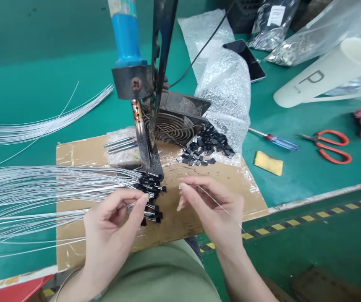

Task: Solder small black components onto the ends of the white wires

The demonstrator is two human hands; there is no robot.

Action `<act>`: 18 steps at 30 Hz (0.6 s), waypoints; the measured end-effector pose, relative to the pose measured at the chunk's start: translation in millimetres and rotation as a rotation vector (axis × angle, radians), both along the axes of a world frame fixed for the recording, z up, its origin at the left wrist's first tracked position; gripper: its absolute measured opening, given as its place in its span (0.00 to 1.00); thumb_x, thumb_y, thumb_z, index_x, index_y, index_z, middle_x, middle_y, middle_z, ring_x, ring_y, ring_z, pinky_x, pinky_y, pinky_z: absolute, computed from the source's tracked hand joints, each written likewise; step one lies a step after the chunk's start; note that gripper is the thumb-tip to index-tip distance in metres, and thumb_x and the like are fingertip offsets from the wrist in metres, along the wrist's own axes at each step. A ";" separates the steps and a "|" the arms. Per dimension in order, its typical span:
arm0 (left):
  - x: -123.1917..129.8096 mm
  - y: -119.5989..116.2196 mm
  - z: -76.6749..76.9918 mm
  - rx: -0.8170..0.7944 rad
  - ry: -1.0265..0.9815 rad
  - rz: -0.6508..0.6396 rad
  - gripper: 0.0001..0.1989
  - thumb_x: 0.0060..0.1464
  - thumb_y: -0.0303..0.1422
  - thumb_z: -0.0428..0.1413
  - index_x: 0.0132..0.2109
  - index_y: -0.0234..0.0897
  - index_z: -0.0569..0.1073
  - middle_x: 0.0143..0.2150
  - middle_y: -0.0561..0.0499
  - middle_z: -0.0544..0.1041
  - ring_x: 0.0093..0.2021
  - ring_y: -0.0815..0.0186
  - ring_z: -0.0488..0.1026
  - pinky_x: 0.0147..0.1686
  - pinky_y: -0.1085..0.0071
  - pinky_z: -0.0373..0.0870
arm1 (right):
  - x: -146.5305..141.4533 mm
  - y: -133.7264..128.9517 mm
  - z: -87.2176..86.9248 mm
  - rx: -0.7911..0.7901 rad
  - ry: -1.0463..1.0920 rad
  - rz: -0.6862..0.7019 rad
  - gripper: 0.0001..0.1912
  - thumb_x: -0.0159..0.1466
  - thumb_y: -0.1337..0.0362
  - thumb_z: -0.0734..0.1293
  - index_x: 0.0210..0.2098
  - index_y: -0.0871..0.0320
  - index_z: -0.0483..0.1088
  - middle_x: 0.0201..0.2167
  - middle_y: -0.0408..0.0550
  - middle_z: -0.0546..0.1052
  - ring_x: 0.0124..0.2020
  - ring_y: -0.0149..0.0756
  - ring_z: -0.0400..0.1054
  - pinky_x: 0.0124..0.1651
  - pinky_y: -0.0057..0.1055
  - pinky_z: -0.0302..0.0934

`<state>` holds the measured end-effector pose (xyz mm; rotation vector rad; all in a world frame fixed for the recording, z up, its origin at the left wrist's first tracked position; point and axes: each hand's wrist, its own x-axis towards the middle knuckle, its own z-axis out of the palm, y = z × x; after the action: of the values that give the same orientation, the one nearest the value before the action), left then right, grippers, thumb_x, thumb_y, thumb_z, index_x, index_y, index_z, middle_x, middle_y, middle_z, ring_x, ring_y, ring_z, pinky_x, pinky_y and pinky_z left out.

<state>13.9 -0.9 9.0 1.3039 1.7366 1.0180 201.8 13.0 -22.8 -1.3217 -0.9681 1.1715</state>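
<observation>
My left hand (116,226) is closed in a pinch, thumb against index finger, over the black-tipped ends of a bundle of white wires (73,180); whatever it pinches is too small to name. Across from it, my right hand (213,205) pinches a thin wire (220,204) that trails back over the palm toward the wrist. Above and between the hands, a soldering iron (141,134) with a blue handle points down from a black stand (160,63). Small black connectors (207,144) lie in a pile beyond my right hand.
Cardboard (180,176) covers the work area. A fan (174,128) sits behind the iron, solder sticks (120,144) to its left. Rightward lie bubble wrap (227,88), a screwdriver (283,142), a yellow sponge (268,163), scissors (331,144) and a white cup (319,79). More wires (42,126) lie back left.
</observation>
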 end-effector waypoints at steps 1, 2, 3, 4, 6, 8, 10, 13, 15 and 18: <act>0.1 0.6 0.4 0.001 -0.001 0.001 0.03 0.58 0.30 0.66 0.35 0.42 0.83 0.29 0.56 0.82 0.25 0.73 0.70 0.24 0.80 0.67 | -3.3 -1.8 1.5 0.001 0.023 0.049 0.02 0.67 0.63 0.76 0.38 0.53 0.84 0.24 0.43 0.81 0.21 0.33 0.76 0.26 0.30 0.74; 0.0 1.2 0.7 0.000 -0.002 0.001 0.03 0.58 0.30 0.66 0.34 0.42 0.83 0.28 0.56 0.82 0.24 0.73 0.70 0.24 0.80 0.66 | -6.1 -3.6 2.8 0.006 0.044 0.104 0.03 0.67 0.64 0.76 0.38 0.54 0.85 0.25 0.43 0.81 0.21 0.32 0.75 0.26 0.29 0.74; -0.1 1.6 1.0 -0.005 -0.003 0.003 0.04 0.58 0.30 0.65 0.34 0.42 0.83 0.28 0.56 0.81 0.24 0.73 0.69 0.24 0.80 0.66 | -8.6 -5.2 4.0 0.011 0.065 0.160 0.03 0.68 0.64 0.76 0.38 0.54 0.85 0.26 0.43 0.81 0.21 0.32 0.75 0.26 0.29 0.73; -0.4 1.9 1.2 -0.012 -0.006 0.002 0.04 0.58 0.30 0.65 0.35 0.42 0.83 0.28 0.56 0.81 0.24 0.73 0.69 0.24 0.80 0.66 | -10.7 -6.6 4.9 0.016 0.082 0.214 0.03 0.68 0.65 0.75 0.38 0.54 0.85 0.26 0.44 0.80 0.21 0.31 0.75 0.26 0.28 0.72; -1.0 1.9 1.7 -0.020 -0.015 -0.003 0.04 0.59 0.30 0.65 0.35 0.42 0.83 0.28 0.57 0.81 0.24 0.73 0.69 0.24 0.80 0.66 | -14.2 -8.2 6.0 0.020 0.104 0.292 0.04 0.68 0.66 0.75 0.39 0.53 0.86 0.28 0.44 0.80 0.22 0.30 0.75 0.26 0.27 0.71; -1.4 1.3 2.1 -0.018 -0.025 -0.009 0.04 0.59 0.30 0.65 0.35 0.42 0.83 0.29 0.57 0.82 0.25 0.73 0.70 0.24 0.80 0.66 | -16.8 -8.2 6.0 0.024 0.107 0.322 0.04 0.68 0.66 0.75 0.40 0.52 0.86 0.29 0.45 0.81 0.24 0.31 0.75 0.28 0.27 0.71; -1.5 0.9 2.5 -0.012 -0.031 -0.018 0.04 0.59 0.30 0.65 0.35 0.43 0.83 0.29 0.57 0.82 0.25 0.74 0.70 0.25 0.81 0.66 | -18.3 -7.3 5.6 0.036 0.093 0.322 0.05 0.68 0.66 0.75 0.41 0.51 0.86 0.29 0.45 0.81 0.24 0.32 0.75 0.28 0.28 0.71; -1.2 1.8 3.2 -0.013 -0.039 -0.015 0.04 0.58 0.29 0.65 0.35 0.43 0.83 0.29 0.57 0.82 0.25 0.74 0.72 0.25 0.82 0.67 | -18.4 -6.2 5.2 0.048 0.079 0.291 0.07 0.69 0.67 0.75 0.41 0.50 0.87 0.30 0.45 0.82 0.25 0.31 0.75 0.29 0.27 0.72; -1.0 3.4 4.2 -0.015 -0.047 -0.014 0.04 0.57 0.29 0.65 0.34 0.42 0.83 0.28 0.57 0.82 0.25 0.74 0.72 0.25 0.83 0.68 | -17.9 -6.2 5.1 0.044 0.094 0.270 0.07 0.69 0.68 0.75 0.41 0.50 0.87 0.30 0.44 0.82 0.25 0.29 0.76 0.29 0.25 0.72; -0.8 5.6 6.6 -0.013 -0.075 -0.017 0.04 0.56 0.28 0.65 0.34 0.42 0.83 0.28 0.57 0.83 0.26 0.74 0.75 0.27 0.85 0.71 | -18.1 -6.2 4.4 0.031 0.141 0.234 0.07 0.68 0.68 0.75 0.41 0.49 0.87 0.30 0.43 0.82 0.24 0.28 0.76 0.29 0.23 0.73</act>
<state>13.1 4.7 15.6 1.2546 1.6702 1.0308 183.7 6.7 -18.4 -1.1061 -1.0533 1.4017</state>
